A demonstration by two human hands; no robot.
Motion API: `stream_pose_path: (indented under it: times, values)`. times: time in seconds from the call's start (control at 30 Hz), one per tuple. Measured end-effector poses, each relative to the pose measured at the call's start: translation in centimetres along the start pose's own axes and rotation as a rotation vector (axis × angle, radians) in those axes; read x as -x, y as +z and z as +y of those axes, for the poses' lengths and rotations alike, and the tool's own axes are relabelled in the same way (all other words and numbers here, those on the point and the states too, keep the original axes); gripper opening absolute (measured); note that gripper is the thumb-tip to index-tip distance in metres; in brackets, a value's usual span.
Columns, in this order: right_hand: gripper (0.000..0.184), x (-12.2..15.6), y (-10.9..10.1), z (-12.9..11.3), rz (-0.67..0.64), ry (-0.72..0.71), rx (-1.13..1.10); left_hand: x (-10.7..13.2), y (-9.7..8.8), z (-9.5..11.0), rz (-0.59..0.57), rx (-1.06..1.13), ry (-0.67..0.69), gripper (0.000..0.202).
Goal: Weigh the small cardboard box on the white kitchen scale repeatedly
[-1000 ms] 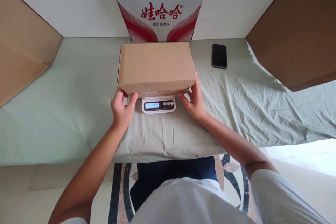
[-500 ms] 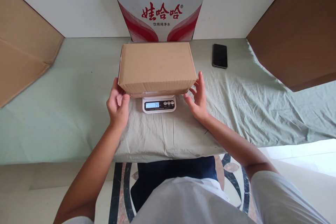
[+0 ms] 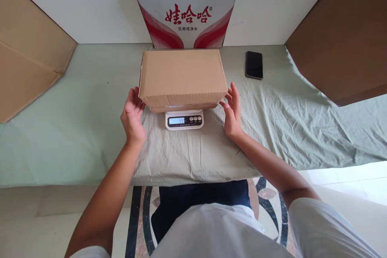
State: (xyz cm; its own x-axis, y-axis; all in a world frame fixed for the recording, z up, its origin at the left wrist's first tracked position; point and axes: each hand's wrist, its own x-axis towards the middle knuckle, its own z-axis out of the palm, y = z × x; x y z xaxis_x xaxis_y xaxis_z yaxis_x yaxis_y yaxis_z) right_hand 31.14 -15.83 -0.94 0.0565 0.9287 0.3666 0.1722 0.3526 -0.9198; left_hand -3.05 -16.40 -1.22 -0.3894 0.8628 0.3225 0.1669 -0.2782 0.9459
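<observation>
The cardboard box (image 3: pixel 184 73) hides most of the white scale (image 3: pixel 184 121).

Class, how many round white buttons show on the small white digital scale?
3, in a row right of the lit blue display: left button, middle button, right button. The brown cardboard box may hide others.

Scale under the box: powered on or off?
On: the display on the scale glows pale blue with dark digits, visible below the cardboard box. Exact reading too small to trust.
</observation>
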Motion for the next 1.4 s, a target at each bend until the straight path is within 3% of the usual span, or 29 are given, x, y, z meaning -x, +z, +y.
stream_pose_path:
  times: [0.13,0.33,0.6,0.97,1.17,1.4]
  values:
    - [0.078,0.0,0.1,0.0,0.015,0.001,-0.017,-0.1,-0.1,-0.3,-0.007,0.020,0.033,0.096]
    - [0.080,0.0,0.1,0.0,0.041,0.030,-0.031,-0.1,0.0,0.2,-0.004,-0.060,0.009,0.101]
    - [0.076,0.1,-0.1,0.2,0.021,0.013,0.019,-0.1,0.2,0.8,0.010,-0.052,-0.044,0.085]
    - [0.076,-0.1,-0.2,0.1,0.043,0.040,-0.009,-0.3,0.1,0.5,-0.005,-0.100,-0.017,0.097]
    - [0.068,-0.1,-0.4,0.9,0.005,-0.010,0.059,-0.3,0.0,0.2,0.007,0.019,-0.044,0.096]
    - [0.061,-0.1,-0.2,1.0,0.039,-0.012,-0.029,-0.3,-0.6,-1.1,-0.025,0.125,0.014,0.093]
